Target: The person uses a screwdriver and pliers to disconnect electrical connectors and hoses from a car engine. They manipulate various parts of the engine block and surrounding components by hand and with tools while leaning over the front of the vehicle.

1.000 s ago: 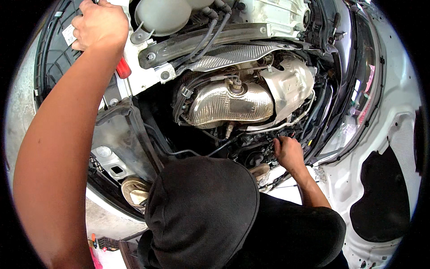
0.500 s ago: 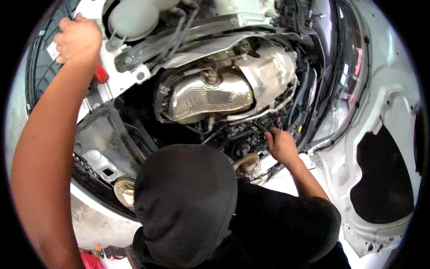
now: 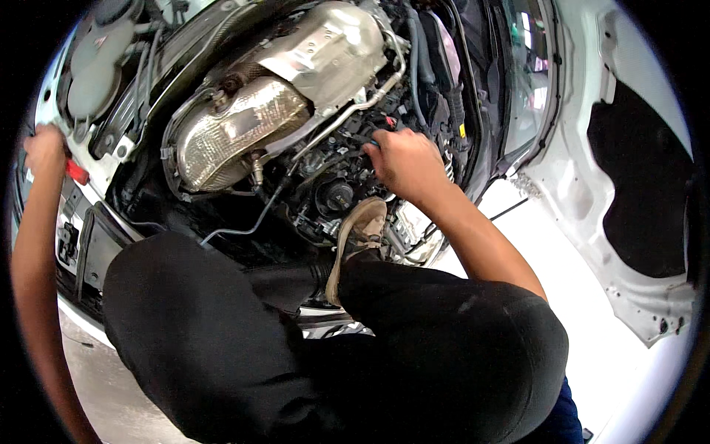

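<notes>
The left hand (image 3: 46,152) has its grip clenched around a red handle (image 3: 77,172) at the pale front frame (image 3: 105,164) of the car (image 3: 551,259), left of the silvery heat shield (image 3: 237,129); a co-worker (image 3: 177,318) in black bends over it. The co-worker's bare hand (image 3: 407,163) reaches among dark engine parts (image 3: 333,196); whether it holds anything, I cannot tell.
</notes>
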Motion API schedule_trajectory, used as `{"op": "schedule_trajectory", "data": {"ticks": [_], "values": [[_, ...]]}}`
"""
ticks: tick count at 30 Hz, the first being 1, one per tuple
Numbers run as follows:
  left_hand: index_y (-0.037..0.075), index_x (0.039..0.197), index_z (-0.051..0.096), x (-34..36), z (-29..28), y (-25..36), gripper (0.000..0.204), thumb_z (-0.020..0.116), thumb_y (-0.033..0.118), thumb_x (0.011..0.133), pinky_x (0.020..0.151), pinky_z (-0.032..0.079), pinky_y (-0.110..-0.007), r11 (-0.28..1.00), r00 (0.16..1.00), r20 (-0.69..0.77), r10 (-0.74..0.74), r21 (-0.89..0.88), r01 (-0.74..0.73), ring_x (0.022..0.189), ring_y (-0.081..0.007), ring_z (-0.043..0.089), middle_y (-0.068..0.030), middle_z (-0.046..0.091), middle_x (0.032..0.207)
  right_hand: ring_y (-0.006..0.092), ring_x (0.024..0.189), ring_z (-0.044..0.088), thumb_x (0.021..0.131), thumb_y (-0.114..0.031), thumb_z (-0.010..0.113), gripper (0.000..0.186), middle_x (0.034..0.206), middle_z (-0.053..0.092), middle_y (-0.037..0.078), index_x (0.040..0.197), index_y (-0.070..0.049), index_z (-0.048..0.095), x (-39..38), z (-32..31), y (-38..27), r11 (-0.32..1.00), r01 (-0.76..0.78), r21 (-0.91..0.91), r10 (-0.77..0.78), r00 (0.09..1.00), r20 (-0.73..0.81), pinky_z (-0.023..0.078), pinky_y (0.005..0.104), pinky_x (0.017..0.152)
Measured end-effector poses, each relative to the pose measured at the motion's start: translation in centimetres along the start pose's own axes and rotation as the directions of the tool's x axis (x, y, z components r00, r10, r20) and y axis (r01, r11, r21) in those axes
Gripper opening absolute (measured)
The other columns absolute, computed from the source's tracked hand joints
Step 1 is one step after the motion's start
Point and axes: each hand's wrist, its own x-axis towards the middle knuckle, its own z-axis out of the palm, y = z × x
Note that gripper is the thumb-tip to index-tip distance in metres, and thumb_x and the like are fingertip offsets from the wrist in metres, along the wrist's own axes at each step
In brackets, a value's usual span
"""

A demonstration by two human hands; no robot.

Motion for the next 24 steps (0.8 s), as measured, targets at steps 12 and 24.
{"op": "schedule_trajectory", "data": {"ticks": [12, 24], "values": [[-0.004, 0.106, 0.059, -2.7, -7.8, -4.7, 0.047, 0.050, 0.041, 0.093, 0.060, 0.049, -0.037, 0.912, 0.973, 0.229, 0.040, -0.407, 0.058, 0.064, -0.0246, 0.061, -0.0133, 0.063, 0.078, 0.0389, 0.072, 0.064, 0.088, -0.027, 0.059, 0.027, 0.075, 0.065, 0.020, 0.078, -0.003, 0.066, 3.1, 0.0, 2.4, 0.968, 0.250, -0.036, -0.234, 0.943, 0.238, 0.052, 0.0477, 0.068], [-0.002, 0.122, 0.055, -22.5, -10.4, -7.0, 0.045, 0.047, 0.032, 0.095, 0.086, 0.044, -0.048, 0.970, 0.967, -0.165, -0.195, -0.177, 0.166, 0.098, -0.0440, 0.059, -0.0286, 0.062, 0.107, 0.0339, 0.077, 0.069, 0.070, -0.004, 0.061, 0.011, 0.080, 0.068, 0.020, 0.073, 0.000, 0.070, 6.1, -1.4, 0.0, 0.825, 0.564, -0.017, -0.515, 0.764, 0.388, 0.056, 0.0412, 0.072]]}}
